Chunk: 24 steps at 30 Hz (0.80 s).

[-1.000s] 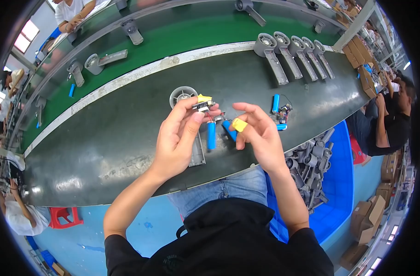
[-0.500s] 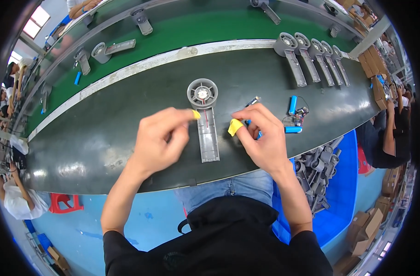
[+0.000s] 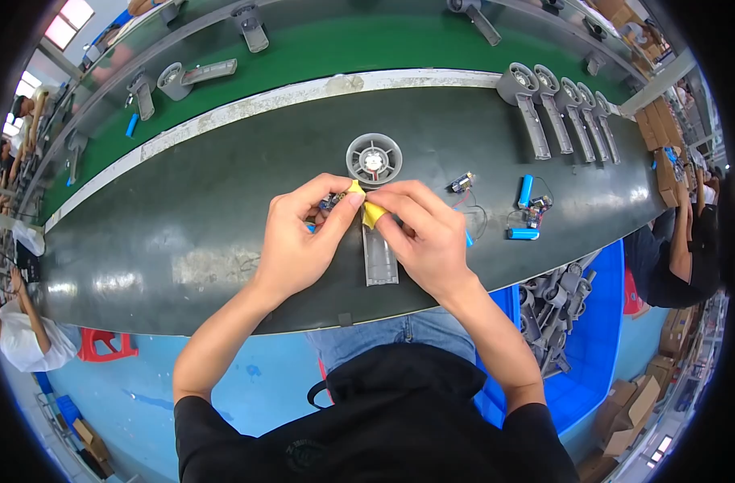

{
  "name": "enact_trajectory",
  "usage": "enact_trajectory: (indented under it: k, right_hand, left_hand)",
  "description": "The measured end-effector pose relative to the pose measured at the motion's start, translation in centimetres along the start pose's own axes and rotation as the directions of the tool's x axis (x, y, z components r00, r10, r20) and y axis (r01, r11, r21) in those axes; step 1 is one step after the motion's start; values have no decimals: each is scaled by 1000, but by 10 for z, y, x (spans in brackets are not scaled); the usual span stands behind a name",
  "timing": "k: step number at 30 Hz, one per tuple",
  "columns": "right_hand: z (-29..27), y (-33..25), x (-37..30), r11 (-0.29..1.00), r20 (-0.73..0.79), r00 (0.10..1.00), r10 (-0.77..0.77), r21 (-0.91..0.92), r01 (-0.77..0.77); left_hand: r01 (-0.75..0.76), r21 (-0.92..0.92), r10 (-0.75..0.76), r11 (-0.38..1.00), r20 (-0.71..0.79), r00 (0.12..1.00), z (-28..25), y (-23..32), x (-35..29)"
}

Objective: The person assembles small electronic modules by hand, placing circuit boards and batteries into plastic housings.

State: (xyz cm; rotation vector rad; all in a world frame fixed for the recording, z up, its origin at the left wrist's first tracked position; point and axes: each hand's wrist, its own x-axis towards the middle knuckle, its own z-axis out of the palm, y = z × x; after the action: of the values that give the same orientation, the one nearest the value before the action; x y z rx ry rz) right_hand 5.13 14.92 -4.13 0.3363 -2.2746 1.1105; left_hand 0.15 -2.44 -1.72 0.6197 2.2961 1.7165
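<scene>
A grey handheld-fan housing [image 3: 374, 158] lies on the dark green table in front of me, its long open handle [image 3: 381, 264] toward my body. My left hand [image 3: 299, 233] is closed in a pinch on a small circuit board [image 3: 329, 201], with a bit of blue showing below it. My right hand [image 3: 432, 233] is closed, fingertips meeting the left ones above the handle's upper end. What it pinches is hidden, perhaps a wire. Yellow coverings [image 3: 374, 214] wrap fingertips on both hands.
Right of my hands lie another circuit board [image 3: 461, 183] with wires and blue batteries [image 3: 523, 233]. Several grey fan housings [image 3: 532, 129] stand in a row at the back right. A green conveyor [image 3: 303, 60] runs behind. A blue bin [image 3: 597, 338] of grey parts stands below right.
Both hands have come together over the handle. The left hand now holds a circuit board. My right hand moved left, uncovering a board and wires on the table. The view shifted slightly.
</scene>
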Motion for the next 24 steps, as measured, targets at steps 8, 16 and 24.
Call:
enact_trajectory:
  k: [8, 16, 24]
  right_hand:
    - [6, -6, 4, 999, -7, 999, 32, -39, -32]
    - [8, -3, 3, 999, -18, 999, 42, -15, -42]
    - [8, -4, 4, 999, -13, 999, 30, -29, -31]
  left_hand:
    - [-15, -57, 10, 998, -80, 997, -5, -3, -12]
    - [-342, 271, 383, 900, -117, 916, -2, -18, -14]
    - [-361, 330, 403, 872, -64, 913, -4, -14, -11]
